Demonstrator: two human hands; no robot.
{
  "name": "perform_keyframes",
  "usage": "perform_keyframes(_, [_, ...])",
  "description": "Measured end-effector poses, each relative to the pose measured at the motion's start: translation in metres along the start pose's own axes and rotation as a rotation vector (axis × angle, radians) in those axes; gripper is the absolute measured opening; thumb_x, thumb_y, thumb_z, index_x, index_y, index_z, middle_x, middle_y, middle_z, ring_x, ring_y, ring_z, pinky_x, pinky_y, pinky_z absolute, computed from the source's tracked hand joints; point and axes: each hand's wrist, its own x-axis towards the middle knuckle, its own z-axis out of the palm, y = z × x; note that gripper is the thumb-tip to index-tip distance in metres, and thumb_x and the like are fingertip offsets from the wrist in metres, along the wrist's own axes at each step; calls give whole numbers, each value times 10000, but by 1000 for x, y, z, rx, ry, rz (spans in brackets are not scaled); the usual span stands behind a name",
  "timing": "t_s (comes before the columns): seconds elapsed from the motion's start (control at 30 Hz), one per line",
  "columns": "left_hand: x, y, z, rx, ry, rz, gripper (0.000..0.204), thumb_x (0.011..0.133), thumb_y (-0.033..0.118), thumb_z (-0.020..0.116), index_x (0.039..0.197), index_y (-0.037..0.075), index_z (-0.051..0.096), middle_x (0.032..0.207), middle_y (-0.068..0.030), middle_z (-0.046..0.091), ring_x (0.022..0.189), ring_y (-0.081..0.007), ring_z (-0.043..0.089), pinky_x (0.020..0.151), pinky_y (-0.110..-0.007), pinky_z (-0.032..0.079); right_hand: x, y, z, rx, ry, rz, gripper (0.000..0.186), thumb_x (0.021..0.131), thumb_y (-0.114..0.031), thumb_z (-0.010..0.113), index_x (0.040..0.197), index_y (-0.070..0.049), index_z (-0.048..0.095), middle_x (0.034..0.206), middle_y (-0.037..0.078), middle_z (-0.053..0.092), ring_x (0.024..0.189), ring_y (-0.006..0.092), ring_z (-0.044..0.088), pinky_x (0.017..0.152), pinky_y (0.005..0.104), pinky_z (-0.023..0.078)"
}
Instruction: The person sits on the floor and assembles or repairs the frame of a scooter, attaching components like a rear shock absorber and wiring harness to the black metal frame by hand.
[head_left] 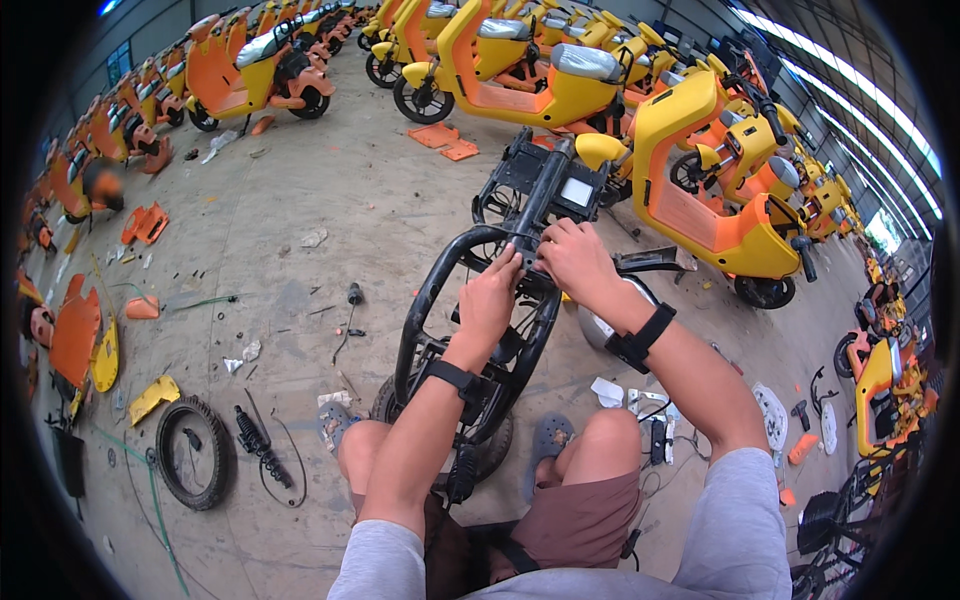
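Note:
A bare black scooter frame (425, 305) stands between my knees, its tubes running away from me. My left hand (490, 297) is closed at the frame's middle junction, its fingertips pressed together on the black tube. Close beside it on the right, my right hand (577, 260) is closed too, with bent fingers pinching at the same joint. Whatever small part lies between the fingers is hidden. Beyond the hands is a black carrier section (530, 165) with a pale square patch (577, 191) on it. The rear wheel (490, 455) shows partly beneath the frame.
Yellow and orange scooters (590, 90) stand in rows ahead and to the right, one (720, 230) quite near. On the floor at left lie a loose tyre (192, 453), a shock absorber (262, 447) and orange panels (76, 335). A hammer (801, 414) and white scraps lie at right.

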Motion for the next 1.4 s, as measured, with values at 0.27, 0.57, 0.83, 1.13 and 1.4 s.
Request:
perform_keyframes(0.27, [0, 1, 0, -8, 2, -18, 224, 847, 183, 696, 1056, 108, 725, 1160, -29, 678, 788, -287, 689, 642, -358, 553, 4, -4, 1, -81, -12, 29, 95, 749, -214, 725, 782, -125, 731, 897, 10, 639, 980, 208, 552, 817, 366, 415])
perform_keyframes(0.57, [-2, -1, 2, -26, -2, -1, 210, 876, 190, 654, 1062, 109, 709, 1191, -41, 664, 763, -313, 683, 627, -389, 543, 1, -1, 2, 31, 9, -18, 80, 732, -192, 732, 763, -118, 727, 893, 18, 625, 990, 210, 543, 835, 365, 405])
perform_keyframes(0.83, [-1, -5, 3, -33, 5, 22, 211, 894, 202, 637, 1068, 103, 703, 1206, -43, 657, 748, -324, 680, 621, -402, 541, 4, -9, 2, -49, -1, 79, 116, 715, -219, 740, 757, -111, 730, 898, 36, 626, 994, 219, 542, 835, 377, 397])
perform_keyframes(1.13, [0, -1, 5, -56, 34, 33, 209, 898, 201, 638, 1066, 97, 704, 1201, -39, 660, 761, -318, 682, 633, -396, 549, 0, -14, -5, 5, 71, 98, 116, 751, -147, 704, 846, -82, 721, 908, 58, 625, 984, 233, 554, 847, 380, 406])
perform_keyframes(1.4, [1, -1, -5, -64, 19, 7, 218, 868, 189, 660, 1053, 85, 711, 1193, -45, 664, 807, -305, 684, 668, -389, 555, -49, -60, -74, 444, 280, 93, 236, 771, -69, 694, 1001, -17, 680, 933, 119, 647, 885, 306, 607, 792, 377, 477])
